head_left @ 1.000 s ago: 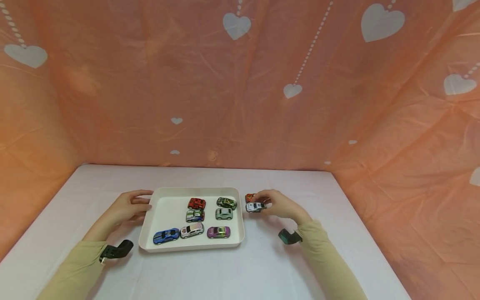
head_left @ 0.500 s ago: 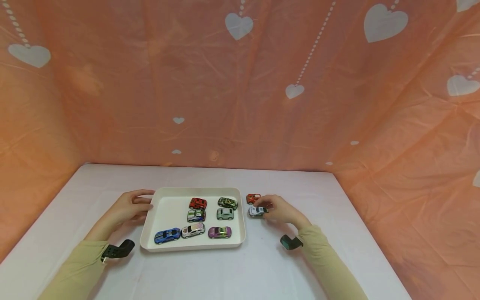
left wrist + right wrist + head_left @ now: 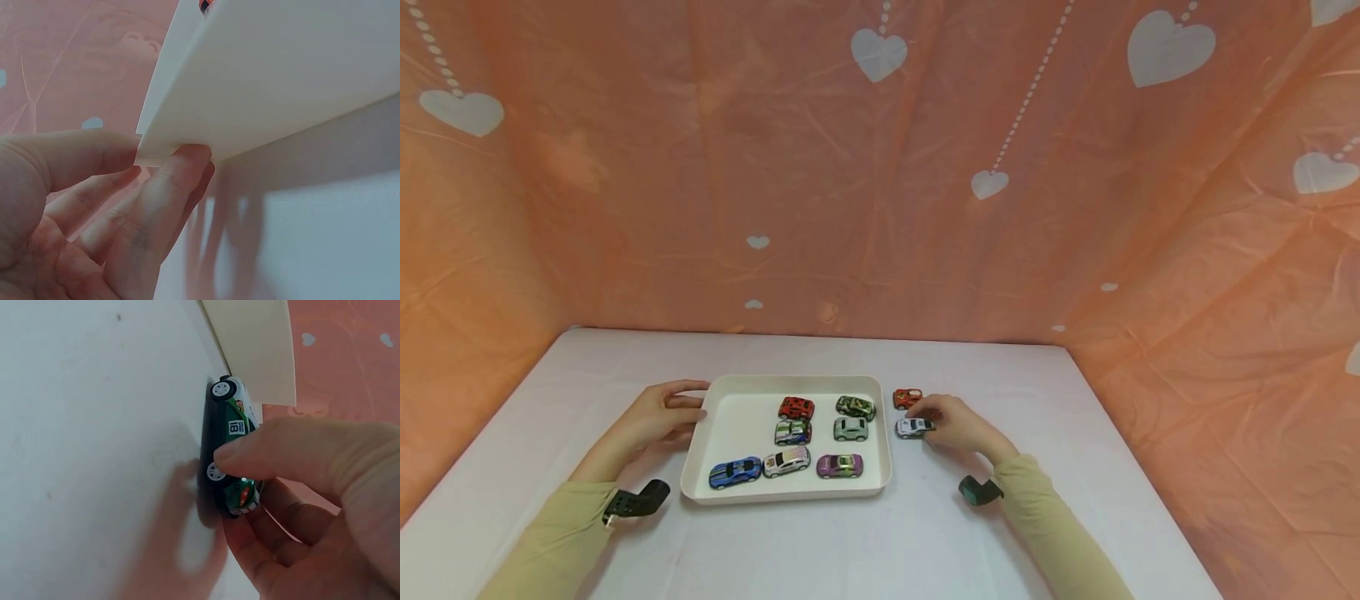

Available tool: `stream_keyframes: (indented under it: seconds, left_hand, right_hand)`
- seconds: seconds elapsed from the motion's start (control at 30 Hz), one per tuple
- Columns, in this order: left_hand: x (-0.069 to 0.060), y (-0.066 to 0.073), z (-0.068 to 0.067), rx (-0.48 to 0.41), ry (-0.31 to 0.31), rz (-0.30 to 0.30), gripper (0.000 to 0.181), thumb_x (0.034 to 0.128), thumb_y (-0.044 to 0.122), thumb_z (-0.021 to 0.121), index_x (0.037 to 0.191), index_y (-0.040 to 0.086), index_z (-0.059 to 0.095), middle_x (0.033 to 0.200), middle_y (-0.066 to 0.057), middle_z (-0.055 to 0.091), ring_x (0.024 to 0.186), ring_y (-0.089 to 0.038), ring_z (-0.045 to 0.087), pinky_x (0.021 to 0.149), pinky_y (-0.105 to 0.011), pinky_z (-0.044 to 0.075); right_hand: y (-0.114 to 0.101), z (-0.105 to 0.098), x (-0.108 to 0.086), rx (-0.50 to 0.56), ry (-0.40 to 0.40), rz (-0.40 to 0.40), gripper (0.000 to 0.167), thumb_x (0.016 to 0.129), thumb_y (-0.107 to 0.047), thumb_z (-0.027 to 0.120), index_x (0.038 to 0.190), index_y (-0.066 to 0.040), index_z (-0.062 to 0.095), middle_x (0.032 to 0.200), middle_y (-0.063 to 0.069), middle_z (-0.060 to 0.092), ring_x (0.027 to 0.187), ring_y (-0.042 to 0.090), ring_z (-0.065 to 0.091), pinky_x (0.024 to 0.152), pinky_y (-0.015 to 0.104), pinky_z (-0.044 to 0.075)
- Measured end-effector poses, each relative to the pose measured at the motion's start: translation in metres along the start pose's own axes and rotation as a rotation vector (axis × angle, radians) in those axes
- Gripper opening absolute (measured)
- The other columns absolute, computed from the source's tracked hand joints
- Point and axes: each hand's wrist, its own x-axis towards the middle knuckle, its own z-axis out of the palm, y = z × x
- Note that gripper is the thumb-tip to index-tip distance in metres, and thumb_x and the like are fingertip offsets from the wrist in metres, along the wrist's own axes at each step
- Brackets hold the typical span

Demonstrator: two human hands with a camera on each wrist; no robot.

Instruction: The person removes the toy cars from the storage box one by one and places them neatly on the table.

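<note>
In the head view, a white toy police-style car (image 3: 913,427) is at my right hand (image 3: 957,423), just right of the tray. The right wrist view shows thumb and fingers pinching this toy car (image 3: 236,437) at its rear, its green side marked 18; it sits at or just above the table. My left hand (image 3: 658,412) is at the left side of the white tray (image 3: 696,467). In the left wrist view its thumb meets the tray's rim and a finger (image 3: 178,181) presses the outer wall. An orange-red toy car (image 3: 907,398) stands behind the white one.
Inside the tray stand several toy cars, among them a blue car (image 3: 734,472), a purple car (image 3: 839,466), a red car (image 3: 796,407) and a green camouflage car (image 3: 855,407). Orange cloth (image 3: 820,208) walls in the white table (image 3: 790,542) at back and sides.
My right hand has drawn the white toy car slightly towards me and lower, uncovering more of the orange-red car. The left hand and tray keep their places.
</note>
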Motion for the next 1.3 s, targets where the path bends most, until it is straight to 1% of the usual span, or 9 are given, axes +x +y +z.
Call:
stream_keyframes:
  seconds: [0.2, 0.4, 0.53, 0.63, 0.8, 0.93, 1.0, 1.17, 1.3]
  left_hand:
    - [0.001, -0.001, 0.0, 0.015, 0.006, 0.016, 0.059, 0.0886, 0.008, 0.066, 0.139, -0.006, 0.04, 0.127, -0.033, 0.052, 0.088, -0.02, 0.065, 0.063, -0.032, 0.055]
    - [0.001, -0.001, -0.001, 0.028, 0.005, 0.004, 0.06, 0.0893, 0.011, 0.066, 0.14, -0.005, 0.038, 0.128, -0.033, 0.051, 0.091, -0.021, 0.064, 0.064, -0.033, 0.055]
    - [0.002, -0.001, -0.001, 0.021, 0.003, 0.001, 0.06, 0.0891, 0.01, 0.066, 0.14, -0.005, 0.038, 0.128, -0.033, 0.051, 0.089, -0.02, 0.064, 0.064, -0.032, 0.055]
    - [0.001, -0.001, -0.001, 0.008, 0.002, 0.007, 0.06, 0.0886, 0.009, 0.066, 0.14, -0.006, 0.039, 0.127, -0.033, 0.052, 0.088, -0.02, 0.064, 0.064, -0.032, 0.055]
    - [0.001, -0.001, 0.0, 0.0, -0.001, 0.012, 0.06, 0.0883, 0.008, 0.066, 0.139, -0.006, 0.039, 0.126, -0.033, 0.053, 0.086, -0.019, 0.064, 0.064, -0.032, 0.055]
    - [0.0, 0.0, -0.001, 0.002, -0.001, 0.015, 0.059, 0.0886, 0.007, 0.065, 0.139, -0.007, 0.038, 0.126, -0.034, 0.052, 0.086, -0.019, 0.065, 0.063, -0.032, 0.055]
    - [0.0, 0.001, -0.001, -0.001, -0.005, 0.016, 0.059, 0.0889, 0.007, 0.065, 0.14, -0.007, 0.038, 0.126, -0.034, 0.052, 0.086, -0.019, 0.065, 0.064, -0.033, 0.055]
    - [0.001, 0.001, -0.001, -0.002, -0.005, -0.006, 0.059, 0.0894, 0.009, 0.065, 0.14, -0.005, 0.039, 0.128, -0.032, 0.052, 0.085, -0.019, 0.064, 0.065, -0.033, 0.055]
    - [0.001, 0.001, -0.001, -0.001, -0.004, -0.006, 0.059, 0.0892, 0.008, 0.065, 0.14, -0.006, 0.039, 0.127, -0.032, 0.053, 0.084, -0.019, 0.064, 0.064, -0.033, 0.055]
  right_hand:
    - [-0.001, 0.001, 0.0, 0.01, -0.005, 0.001, 0.04, 0.071, 0.012, 0.066, 0.107, -0.008, 0.068, 0.109, 0.003, 0.065, 0.098, 0.018, 0.054, 0.091, 0.037, 0.045]
    - [-0.003, 0.001, -0.001, 0.023, -0.001, 0.004, 0.04, 0.071, 0.012, 0.066, 0.107, -0.007, 0.068, 0.11, 0.005, 0.065, 0.101, 0.02, 0.054, 0.094, 0.039, 0.043]
    - [-0.002, 0.002, -0.001, 0.039, -0.003, 0.011, 0.041, 0.071, 0.012, 0.066, 0.108, -0.006, 0.067, 0.113, 0.005, 0.064, 0.103, 0.019, 0.054, 0.096, 0.038, 0.043]
    - [-0.002, 0.001, -0.001, 0.046, -0.001, 0.006, 0.042, 0.071, 0.012, 0.067, 0.109, -0.006, 0.066, 0.112, 0.004, 0.064, 0.103, 0.018, 0.055, 0.094, 0.037, 0.043]
    - [-0.001, -0.004, -0.003, 0.033, 0.009, -0.029, 0.041, 0.074, 0.009, 0.068, 0.113, -0.003, 0.065, 0.109, 0.006, 0.065, 0.102, 0.023, 0.058, 0.092, 0.041, 0.046]
    - [-0.005, -0.012, -0.004, 0.049, 0.011, -0.061, 0.039, 0.077, 0.007, 0.068, 0.116, 0.0, 0.063, 0.111, 0.011, 0.065, 0.104, 0.028, 0.059, 0.091, 0.044, 0.047]
    - [-0.008, -0.016, -0.005, 0.062, 0.013, -0.072, 0.037, 0.08, 0.005, 0.067, 0.116, 0.001, 0.063, 0.112, 0.013, 0.065, 0.104, 0.03, 0.058, 0.091, 0.045, 0.047]
    - [-0.02, -0.027, -0.003, 0.074, 0.018, -0.097, 0.035, 0.084, 0.001, 0.068, 0.119, 0.002, 0.061, 0.115, 0.016, 0.064, 0.108, 0.033, 0.057, 0.093, 0.046, 0.045]
    - [-0.032, -0.034, 0.003, 0.084, 0.009, -0.15, 0.039, 0.083, 0.002, 0.07, 0.121, 0.004, 0.06, 0.116, 0.019, 0.063, 0.109, 0.036, 0.057, 0.095, 0.047, 0.044]
